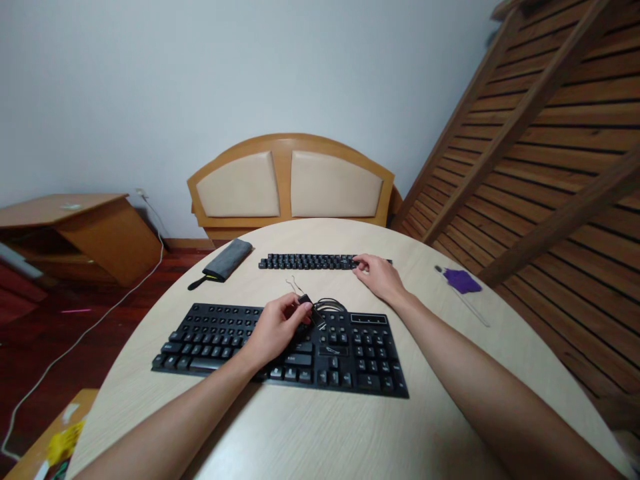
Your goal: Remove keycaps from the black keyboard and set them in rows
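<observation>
A black keyboard (220, 337) lies on the round pale table (320, 433) in front of me. My left hand (277, 328) rests over its middle with the fingers closed in a pinch on a small black keycap puller (306, 301) with wire loops. Farther back runs a long row of loose black keycaps (305, 261). At the row's right end my right hand (381, 275) has its fingertips curled down onto the keycaps; whether it grips one I cannot make out.
A grey cloth pouch (226, 261) lies at the table's back left. A purple-headed brush (463, 283) lies at the right. A wooden headboard (290, 183) stands behind the table, a slatted bed frame (550, 133) leans at the right, a low cabinet (80, 233) stands at the left.
</observation>
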Available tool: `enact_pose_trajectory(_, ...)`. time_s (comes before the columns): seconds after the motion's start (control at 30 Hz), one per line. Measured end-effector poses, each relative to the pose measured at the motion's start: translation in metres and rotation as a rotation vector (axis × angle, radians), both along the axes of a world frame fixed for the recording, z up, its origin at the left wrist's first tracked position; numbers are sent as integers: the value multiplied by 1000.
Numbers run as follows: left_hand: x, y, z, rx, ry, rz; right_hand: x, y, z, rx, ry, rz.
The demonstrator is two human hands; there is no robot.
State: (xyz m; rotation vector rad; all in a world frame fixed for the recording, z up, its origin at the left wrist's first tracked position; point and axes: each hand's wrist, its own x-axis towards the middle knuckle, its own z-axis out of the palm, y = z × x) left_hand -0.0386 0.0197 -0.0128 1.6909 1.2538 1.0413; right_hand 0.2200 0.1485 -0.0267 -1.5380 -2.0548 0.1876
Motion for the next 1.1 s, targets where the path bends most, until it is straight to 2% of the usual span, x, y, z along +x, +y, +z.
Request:
enact_pose_trajectory(0.13, 0, -1, 3, -14, -1, -53, -4, -10, 27, -45, 29, 31)
enact_pose_trajectory(0.17, 0, -1, 3, -14, 3, -58, -6, -14, 37, -99, 23, 97)
enact_pose_trajectory(0.3, 0, -4, 7, 7, 36, -62, -18, -40, 69, -393, -94, 511)
enact_pose_trajectory(0.37, 1, -5, 8, 14, 46, -82, -25, -55, 77, -424, -193, 595)
enact_pose_trajectory(0.53, 1, -7, 10, 58, 88, -119, -34, -74, 76, -430, -391, 551)
enact_pose_trajectory(0.67, 0, -5, 10, 62, 92, -137, -34, -74, 72, -412, -406, 554)
enact_pose_trajectory(0.9, 1, -5, 9, 33, 84, -108, -37, -82, 80, -335, -468, 546)
enact_pose_trajectory(1.1, 1, -6, 13, 28, 107, -137, -37, -81, 78, -312, -474, 585)
